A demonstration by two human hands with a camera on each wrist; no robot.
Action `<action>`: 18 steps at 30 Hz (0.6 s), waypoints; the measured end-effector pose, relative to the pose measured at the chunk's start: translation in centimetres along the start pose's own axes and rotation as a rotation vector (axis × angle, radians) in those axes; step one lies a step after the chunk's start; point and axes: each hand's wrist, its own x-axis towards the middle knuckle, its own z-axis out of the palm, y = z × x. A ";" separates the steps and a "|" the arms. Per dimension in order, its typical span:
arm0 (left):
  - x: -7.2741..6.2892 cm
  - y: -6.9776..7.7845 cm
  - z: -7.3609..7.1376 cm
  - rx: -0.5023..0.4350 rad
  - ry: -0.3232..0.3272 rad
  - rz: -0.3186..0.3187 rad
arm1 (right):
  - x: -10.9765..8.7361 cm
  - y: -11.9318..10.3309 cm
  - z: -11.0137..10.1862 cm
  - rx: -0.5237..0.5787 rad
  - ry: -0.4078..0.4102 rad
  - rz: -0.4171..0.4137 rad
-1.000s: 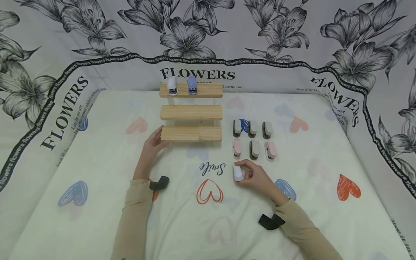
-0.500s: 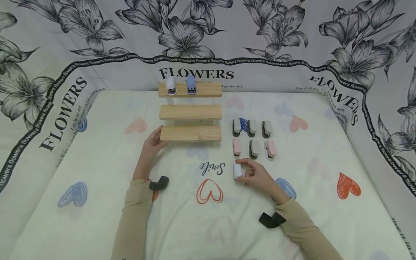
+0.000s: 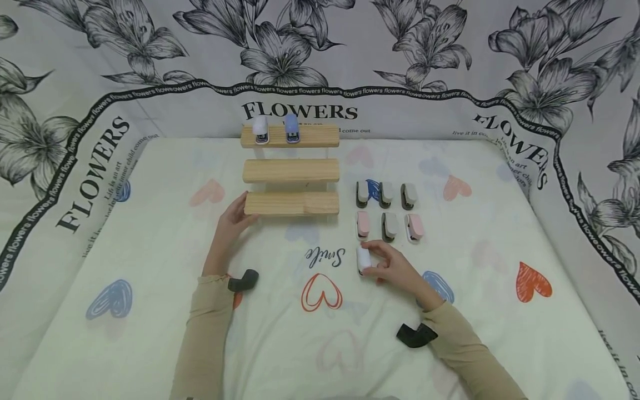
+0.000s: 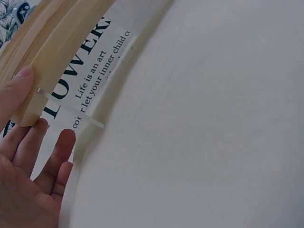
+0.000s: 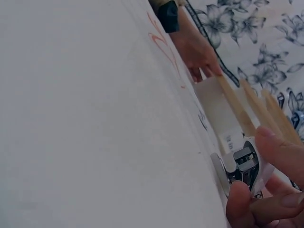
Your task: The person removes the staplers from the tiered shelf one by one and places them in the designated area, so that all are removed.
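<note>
My left hand (image 3: 231, 222) grips the left end of the lowest board of a three-tier wooden display rack (image 3: 291, 204). In the left wrist view the thumb lies on the board (image 4: 61, 52) and fingertips touch its underside. My right hand (image 3: 397, 268) pinches a white mini stapler (image 3: 364, 260) by thumb and fingers, low over the cloth. The right wrist view shows the metal front of that stapler (image 5: 244, 161). On the top tier stand a white stapler (image 3: 260, 129) and a blue stapler (image 3: 292, 129).
Several mini staplers lie in two rows right of the rack, among them a pink stapler (image 3: 363, 225), another pink stapler (image 3: 414, 228) and a grey stapler (image 3: 389, 227). A heart-printed cloth (image 3: 165, 333) covers the table. A flower-printed backdrop (image 3: 425, 116) rises behind it.
My right thumb has shifted up along the white stapler, whose base edge now shows at its left side. The left hand stays on the rack. The head view has shifted slightly.
</note>
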 end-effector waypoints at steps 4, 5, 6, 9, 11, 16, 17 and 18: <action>-0.1 0.0 0.0 -0.007 0.005 -0.012 | 0.0 0.1 0.0 -0.035 0.004 -0.032; -0.1 0.0 -0.1 -0.013 0.004 -0.019 | 0.0 0.1 -0.1 -0.060 0.008 -0.042; -0.1 -0.1 -0.1 -0.016 0.003 -0.025 | 0.0 0.1 -0.1 -0.092 0.012 -0.048; -0.1 -0.1 -0.1 -0.007 0.005 -0.042 | 0.0 -0.1 -0.3 -0.213 0.026 -0.055; -0.1 -0.1 -0.2 0.009 0.010 -0.052 | 0.0 -0.4 -0.4 -0.291 0.028 -0.059; -0.1 -0.2 -0.2 0.020 0.012 -0.058 | 0.2 -1.4 -0.6 -0.448 0.016 -0.089; -0.1 -0.2 -0.2 0.021 0.010 -0.058 | 0.2 -1.6 -0.6 -0.475 0.013 -0.098; -0.1 -0.2 -0.2 0.019 0.009 -0.058 | 0.2 -1.8 -0.6 -0.495 0.009 -0.107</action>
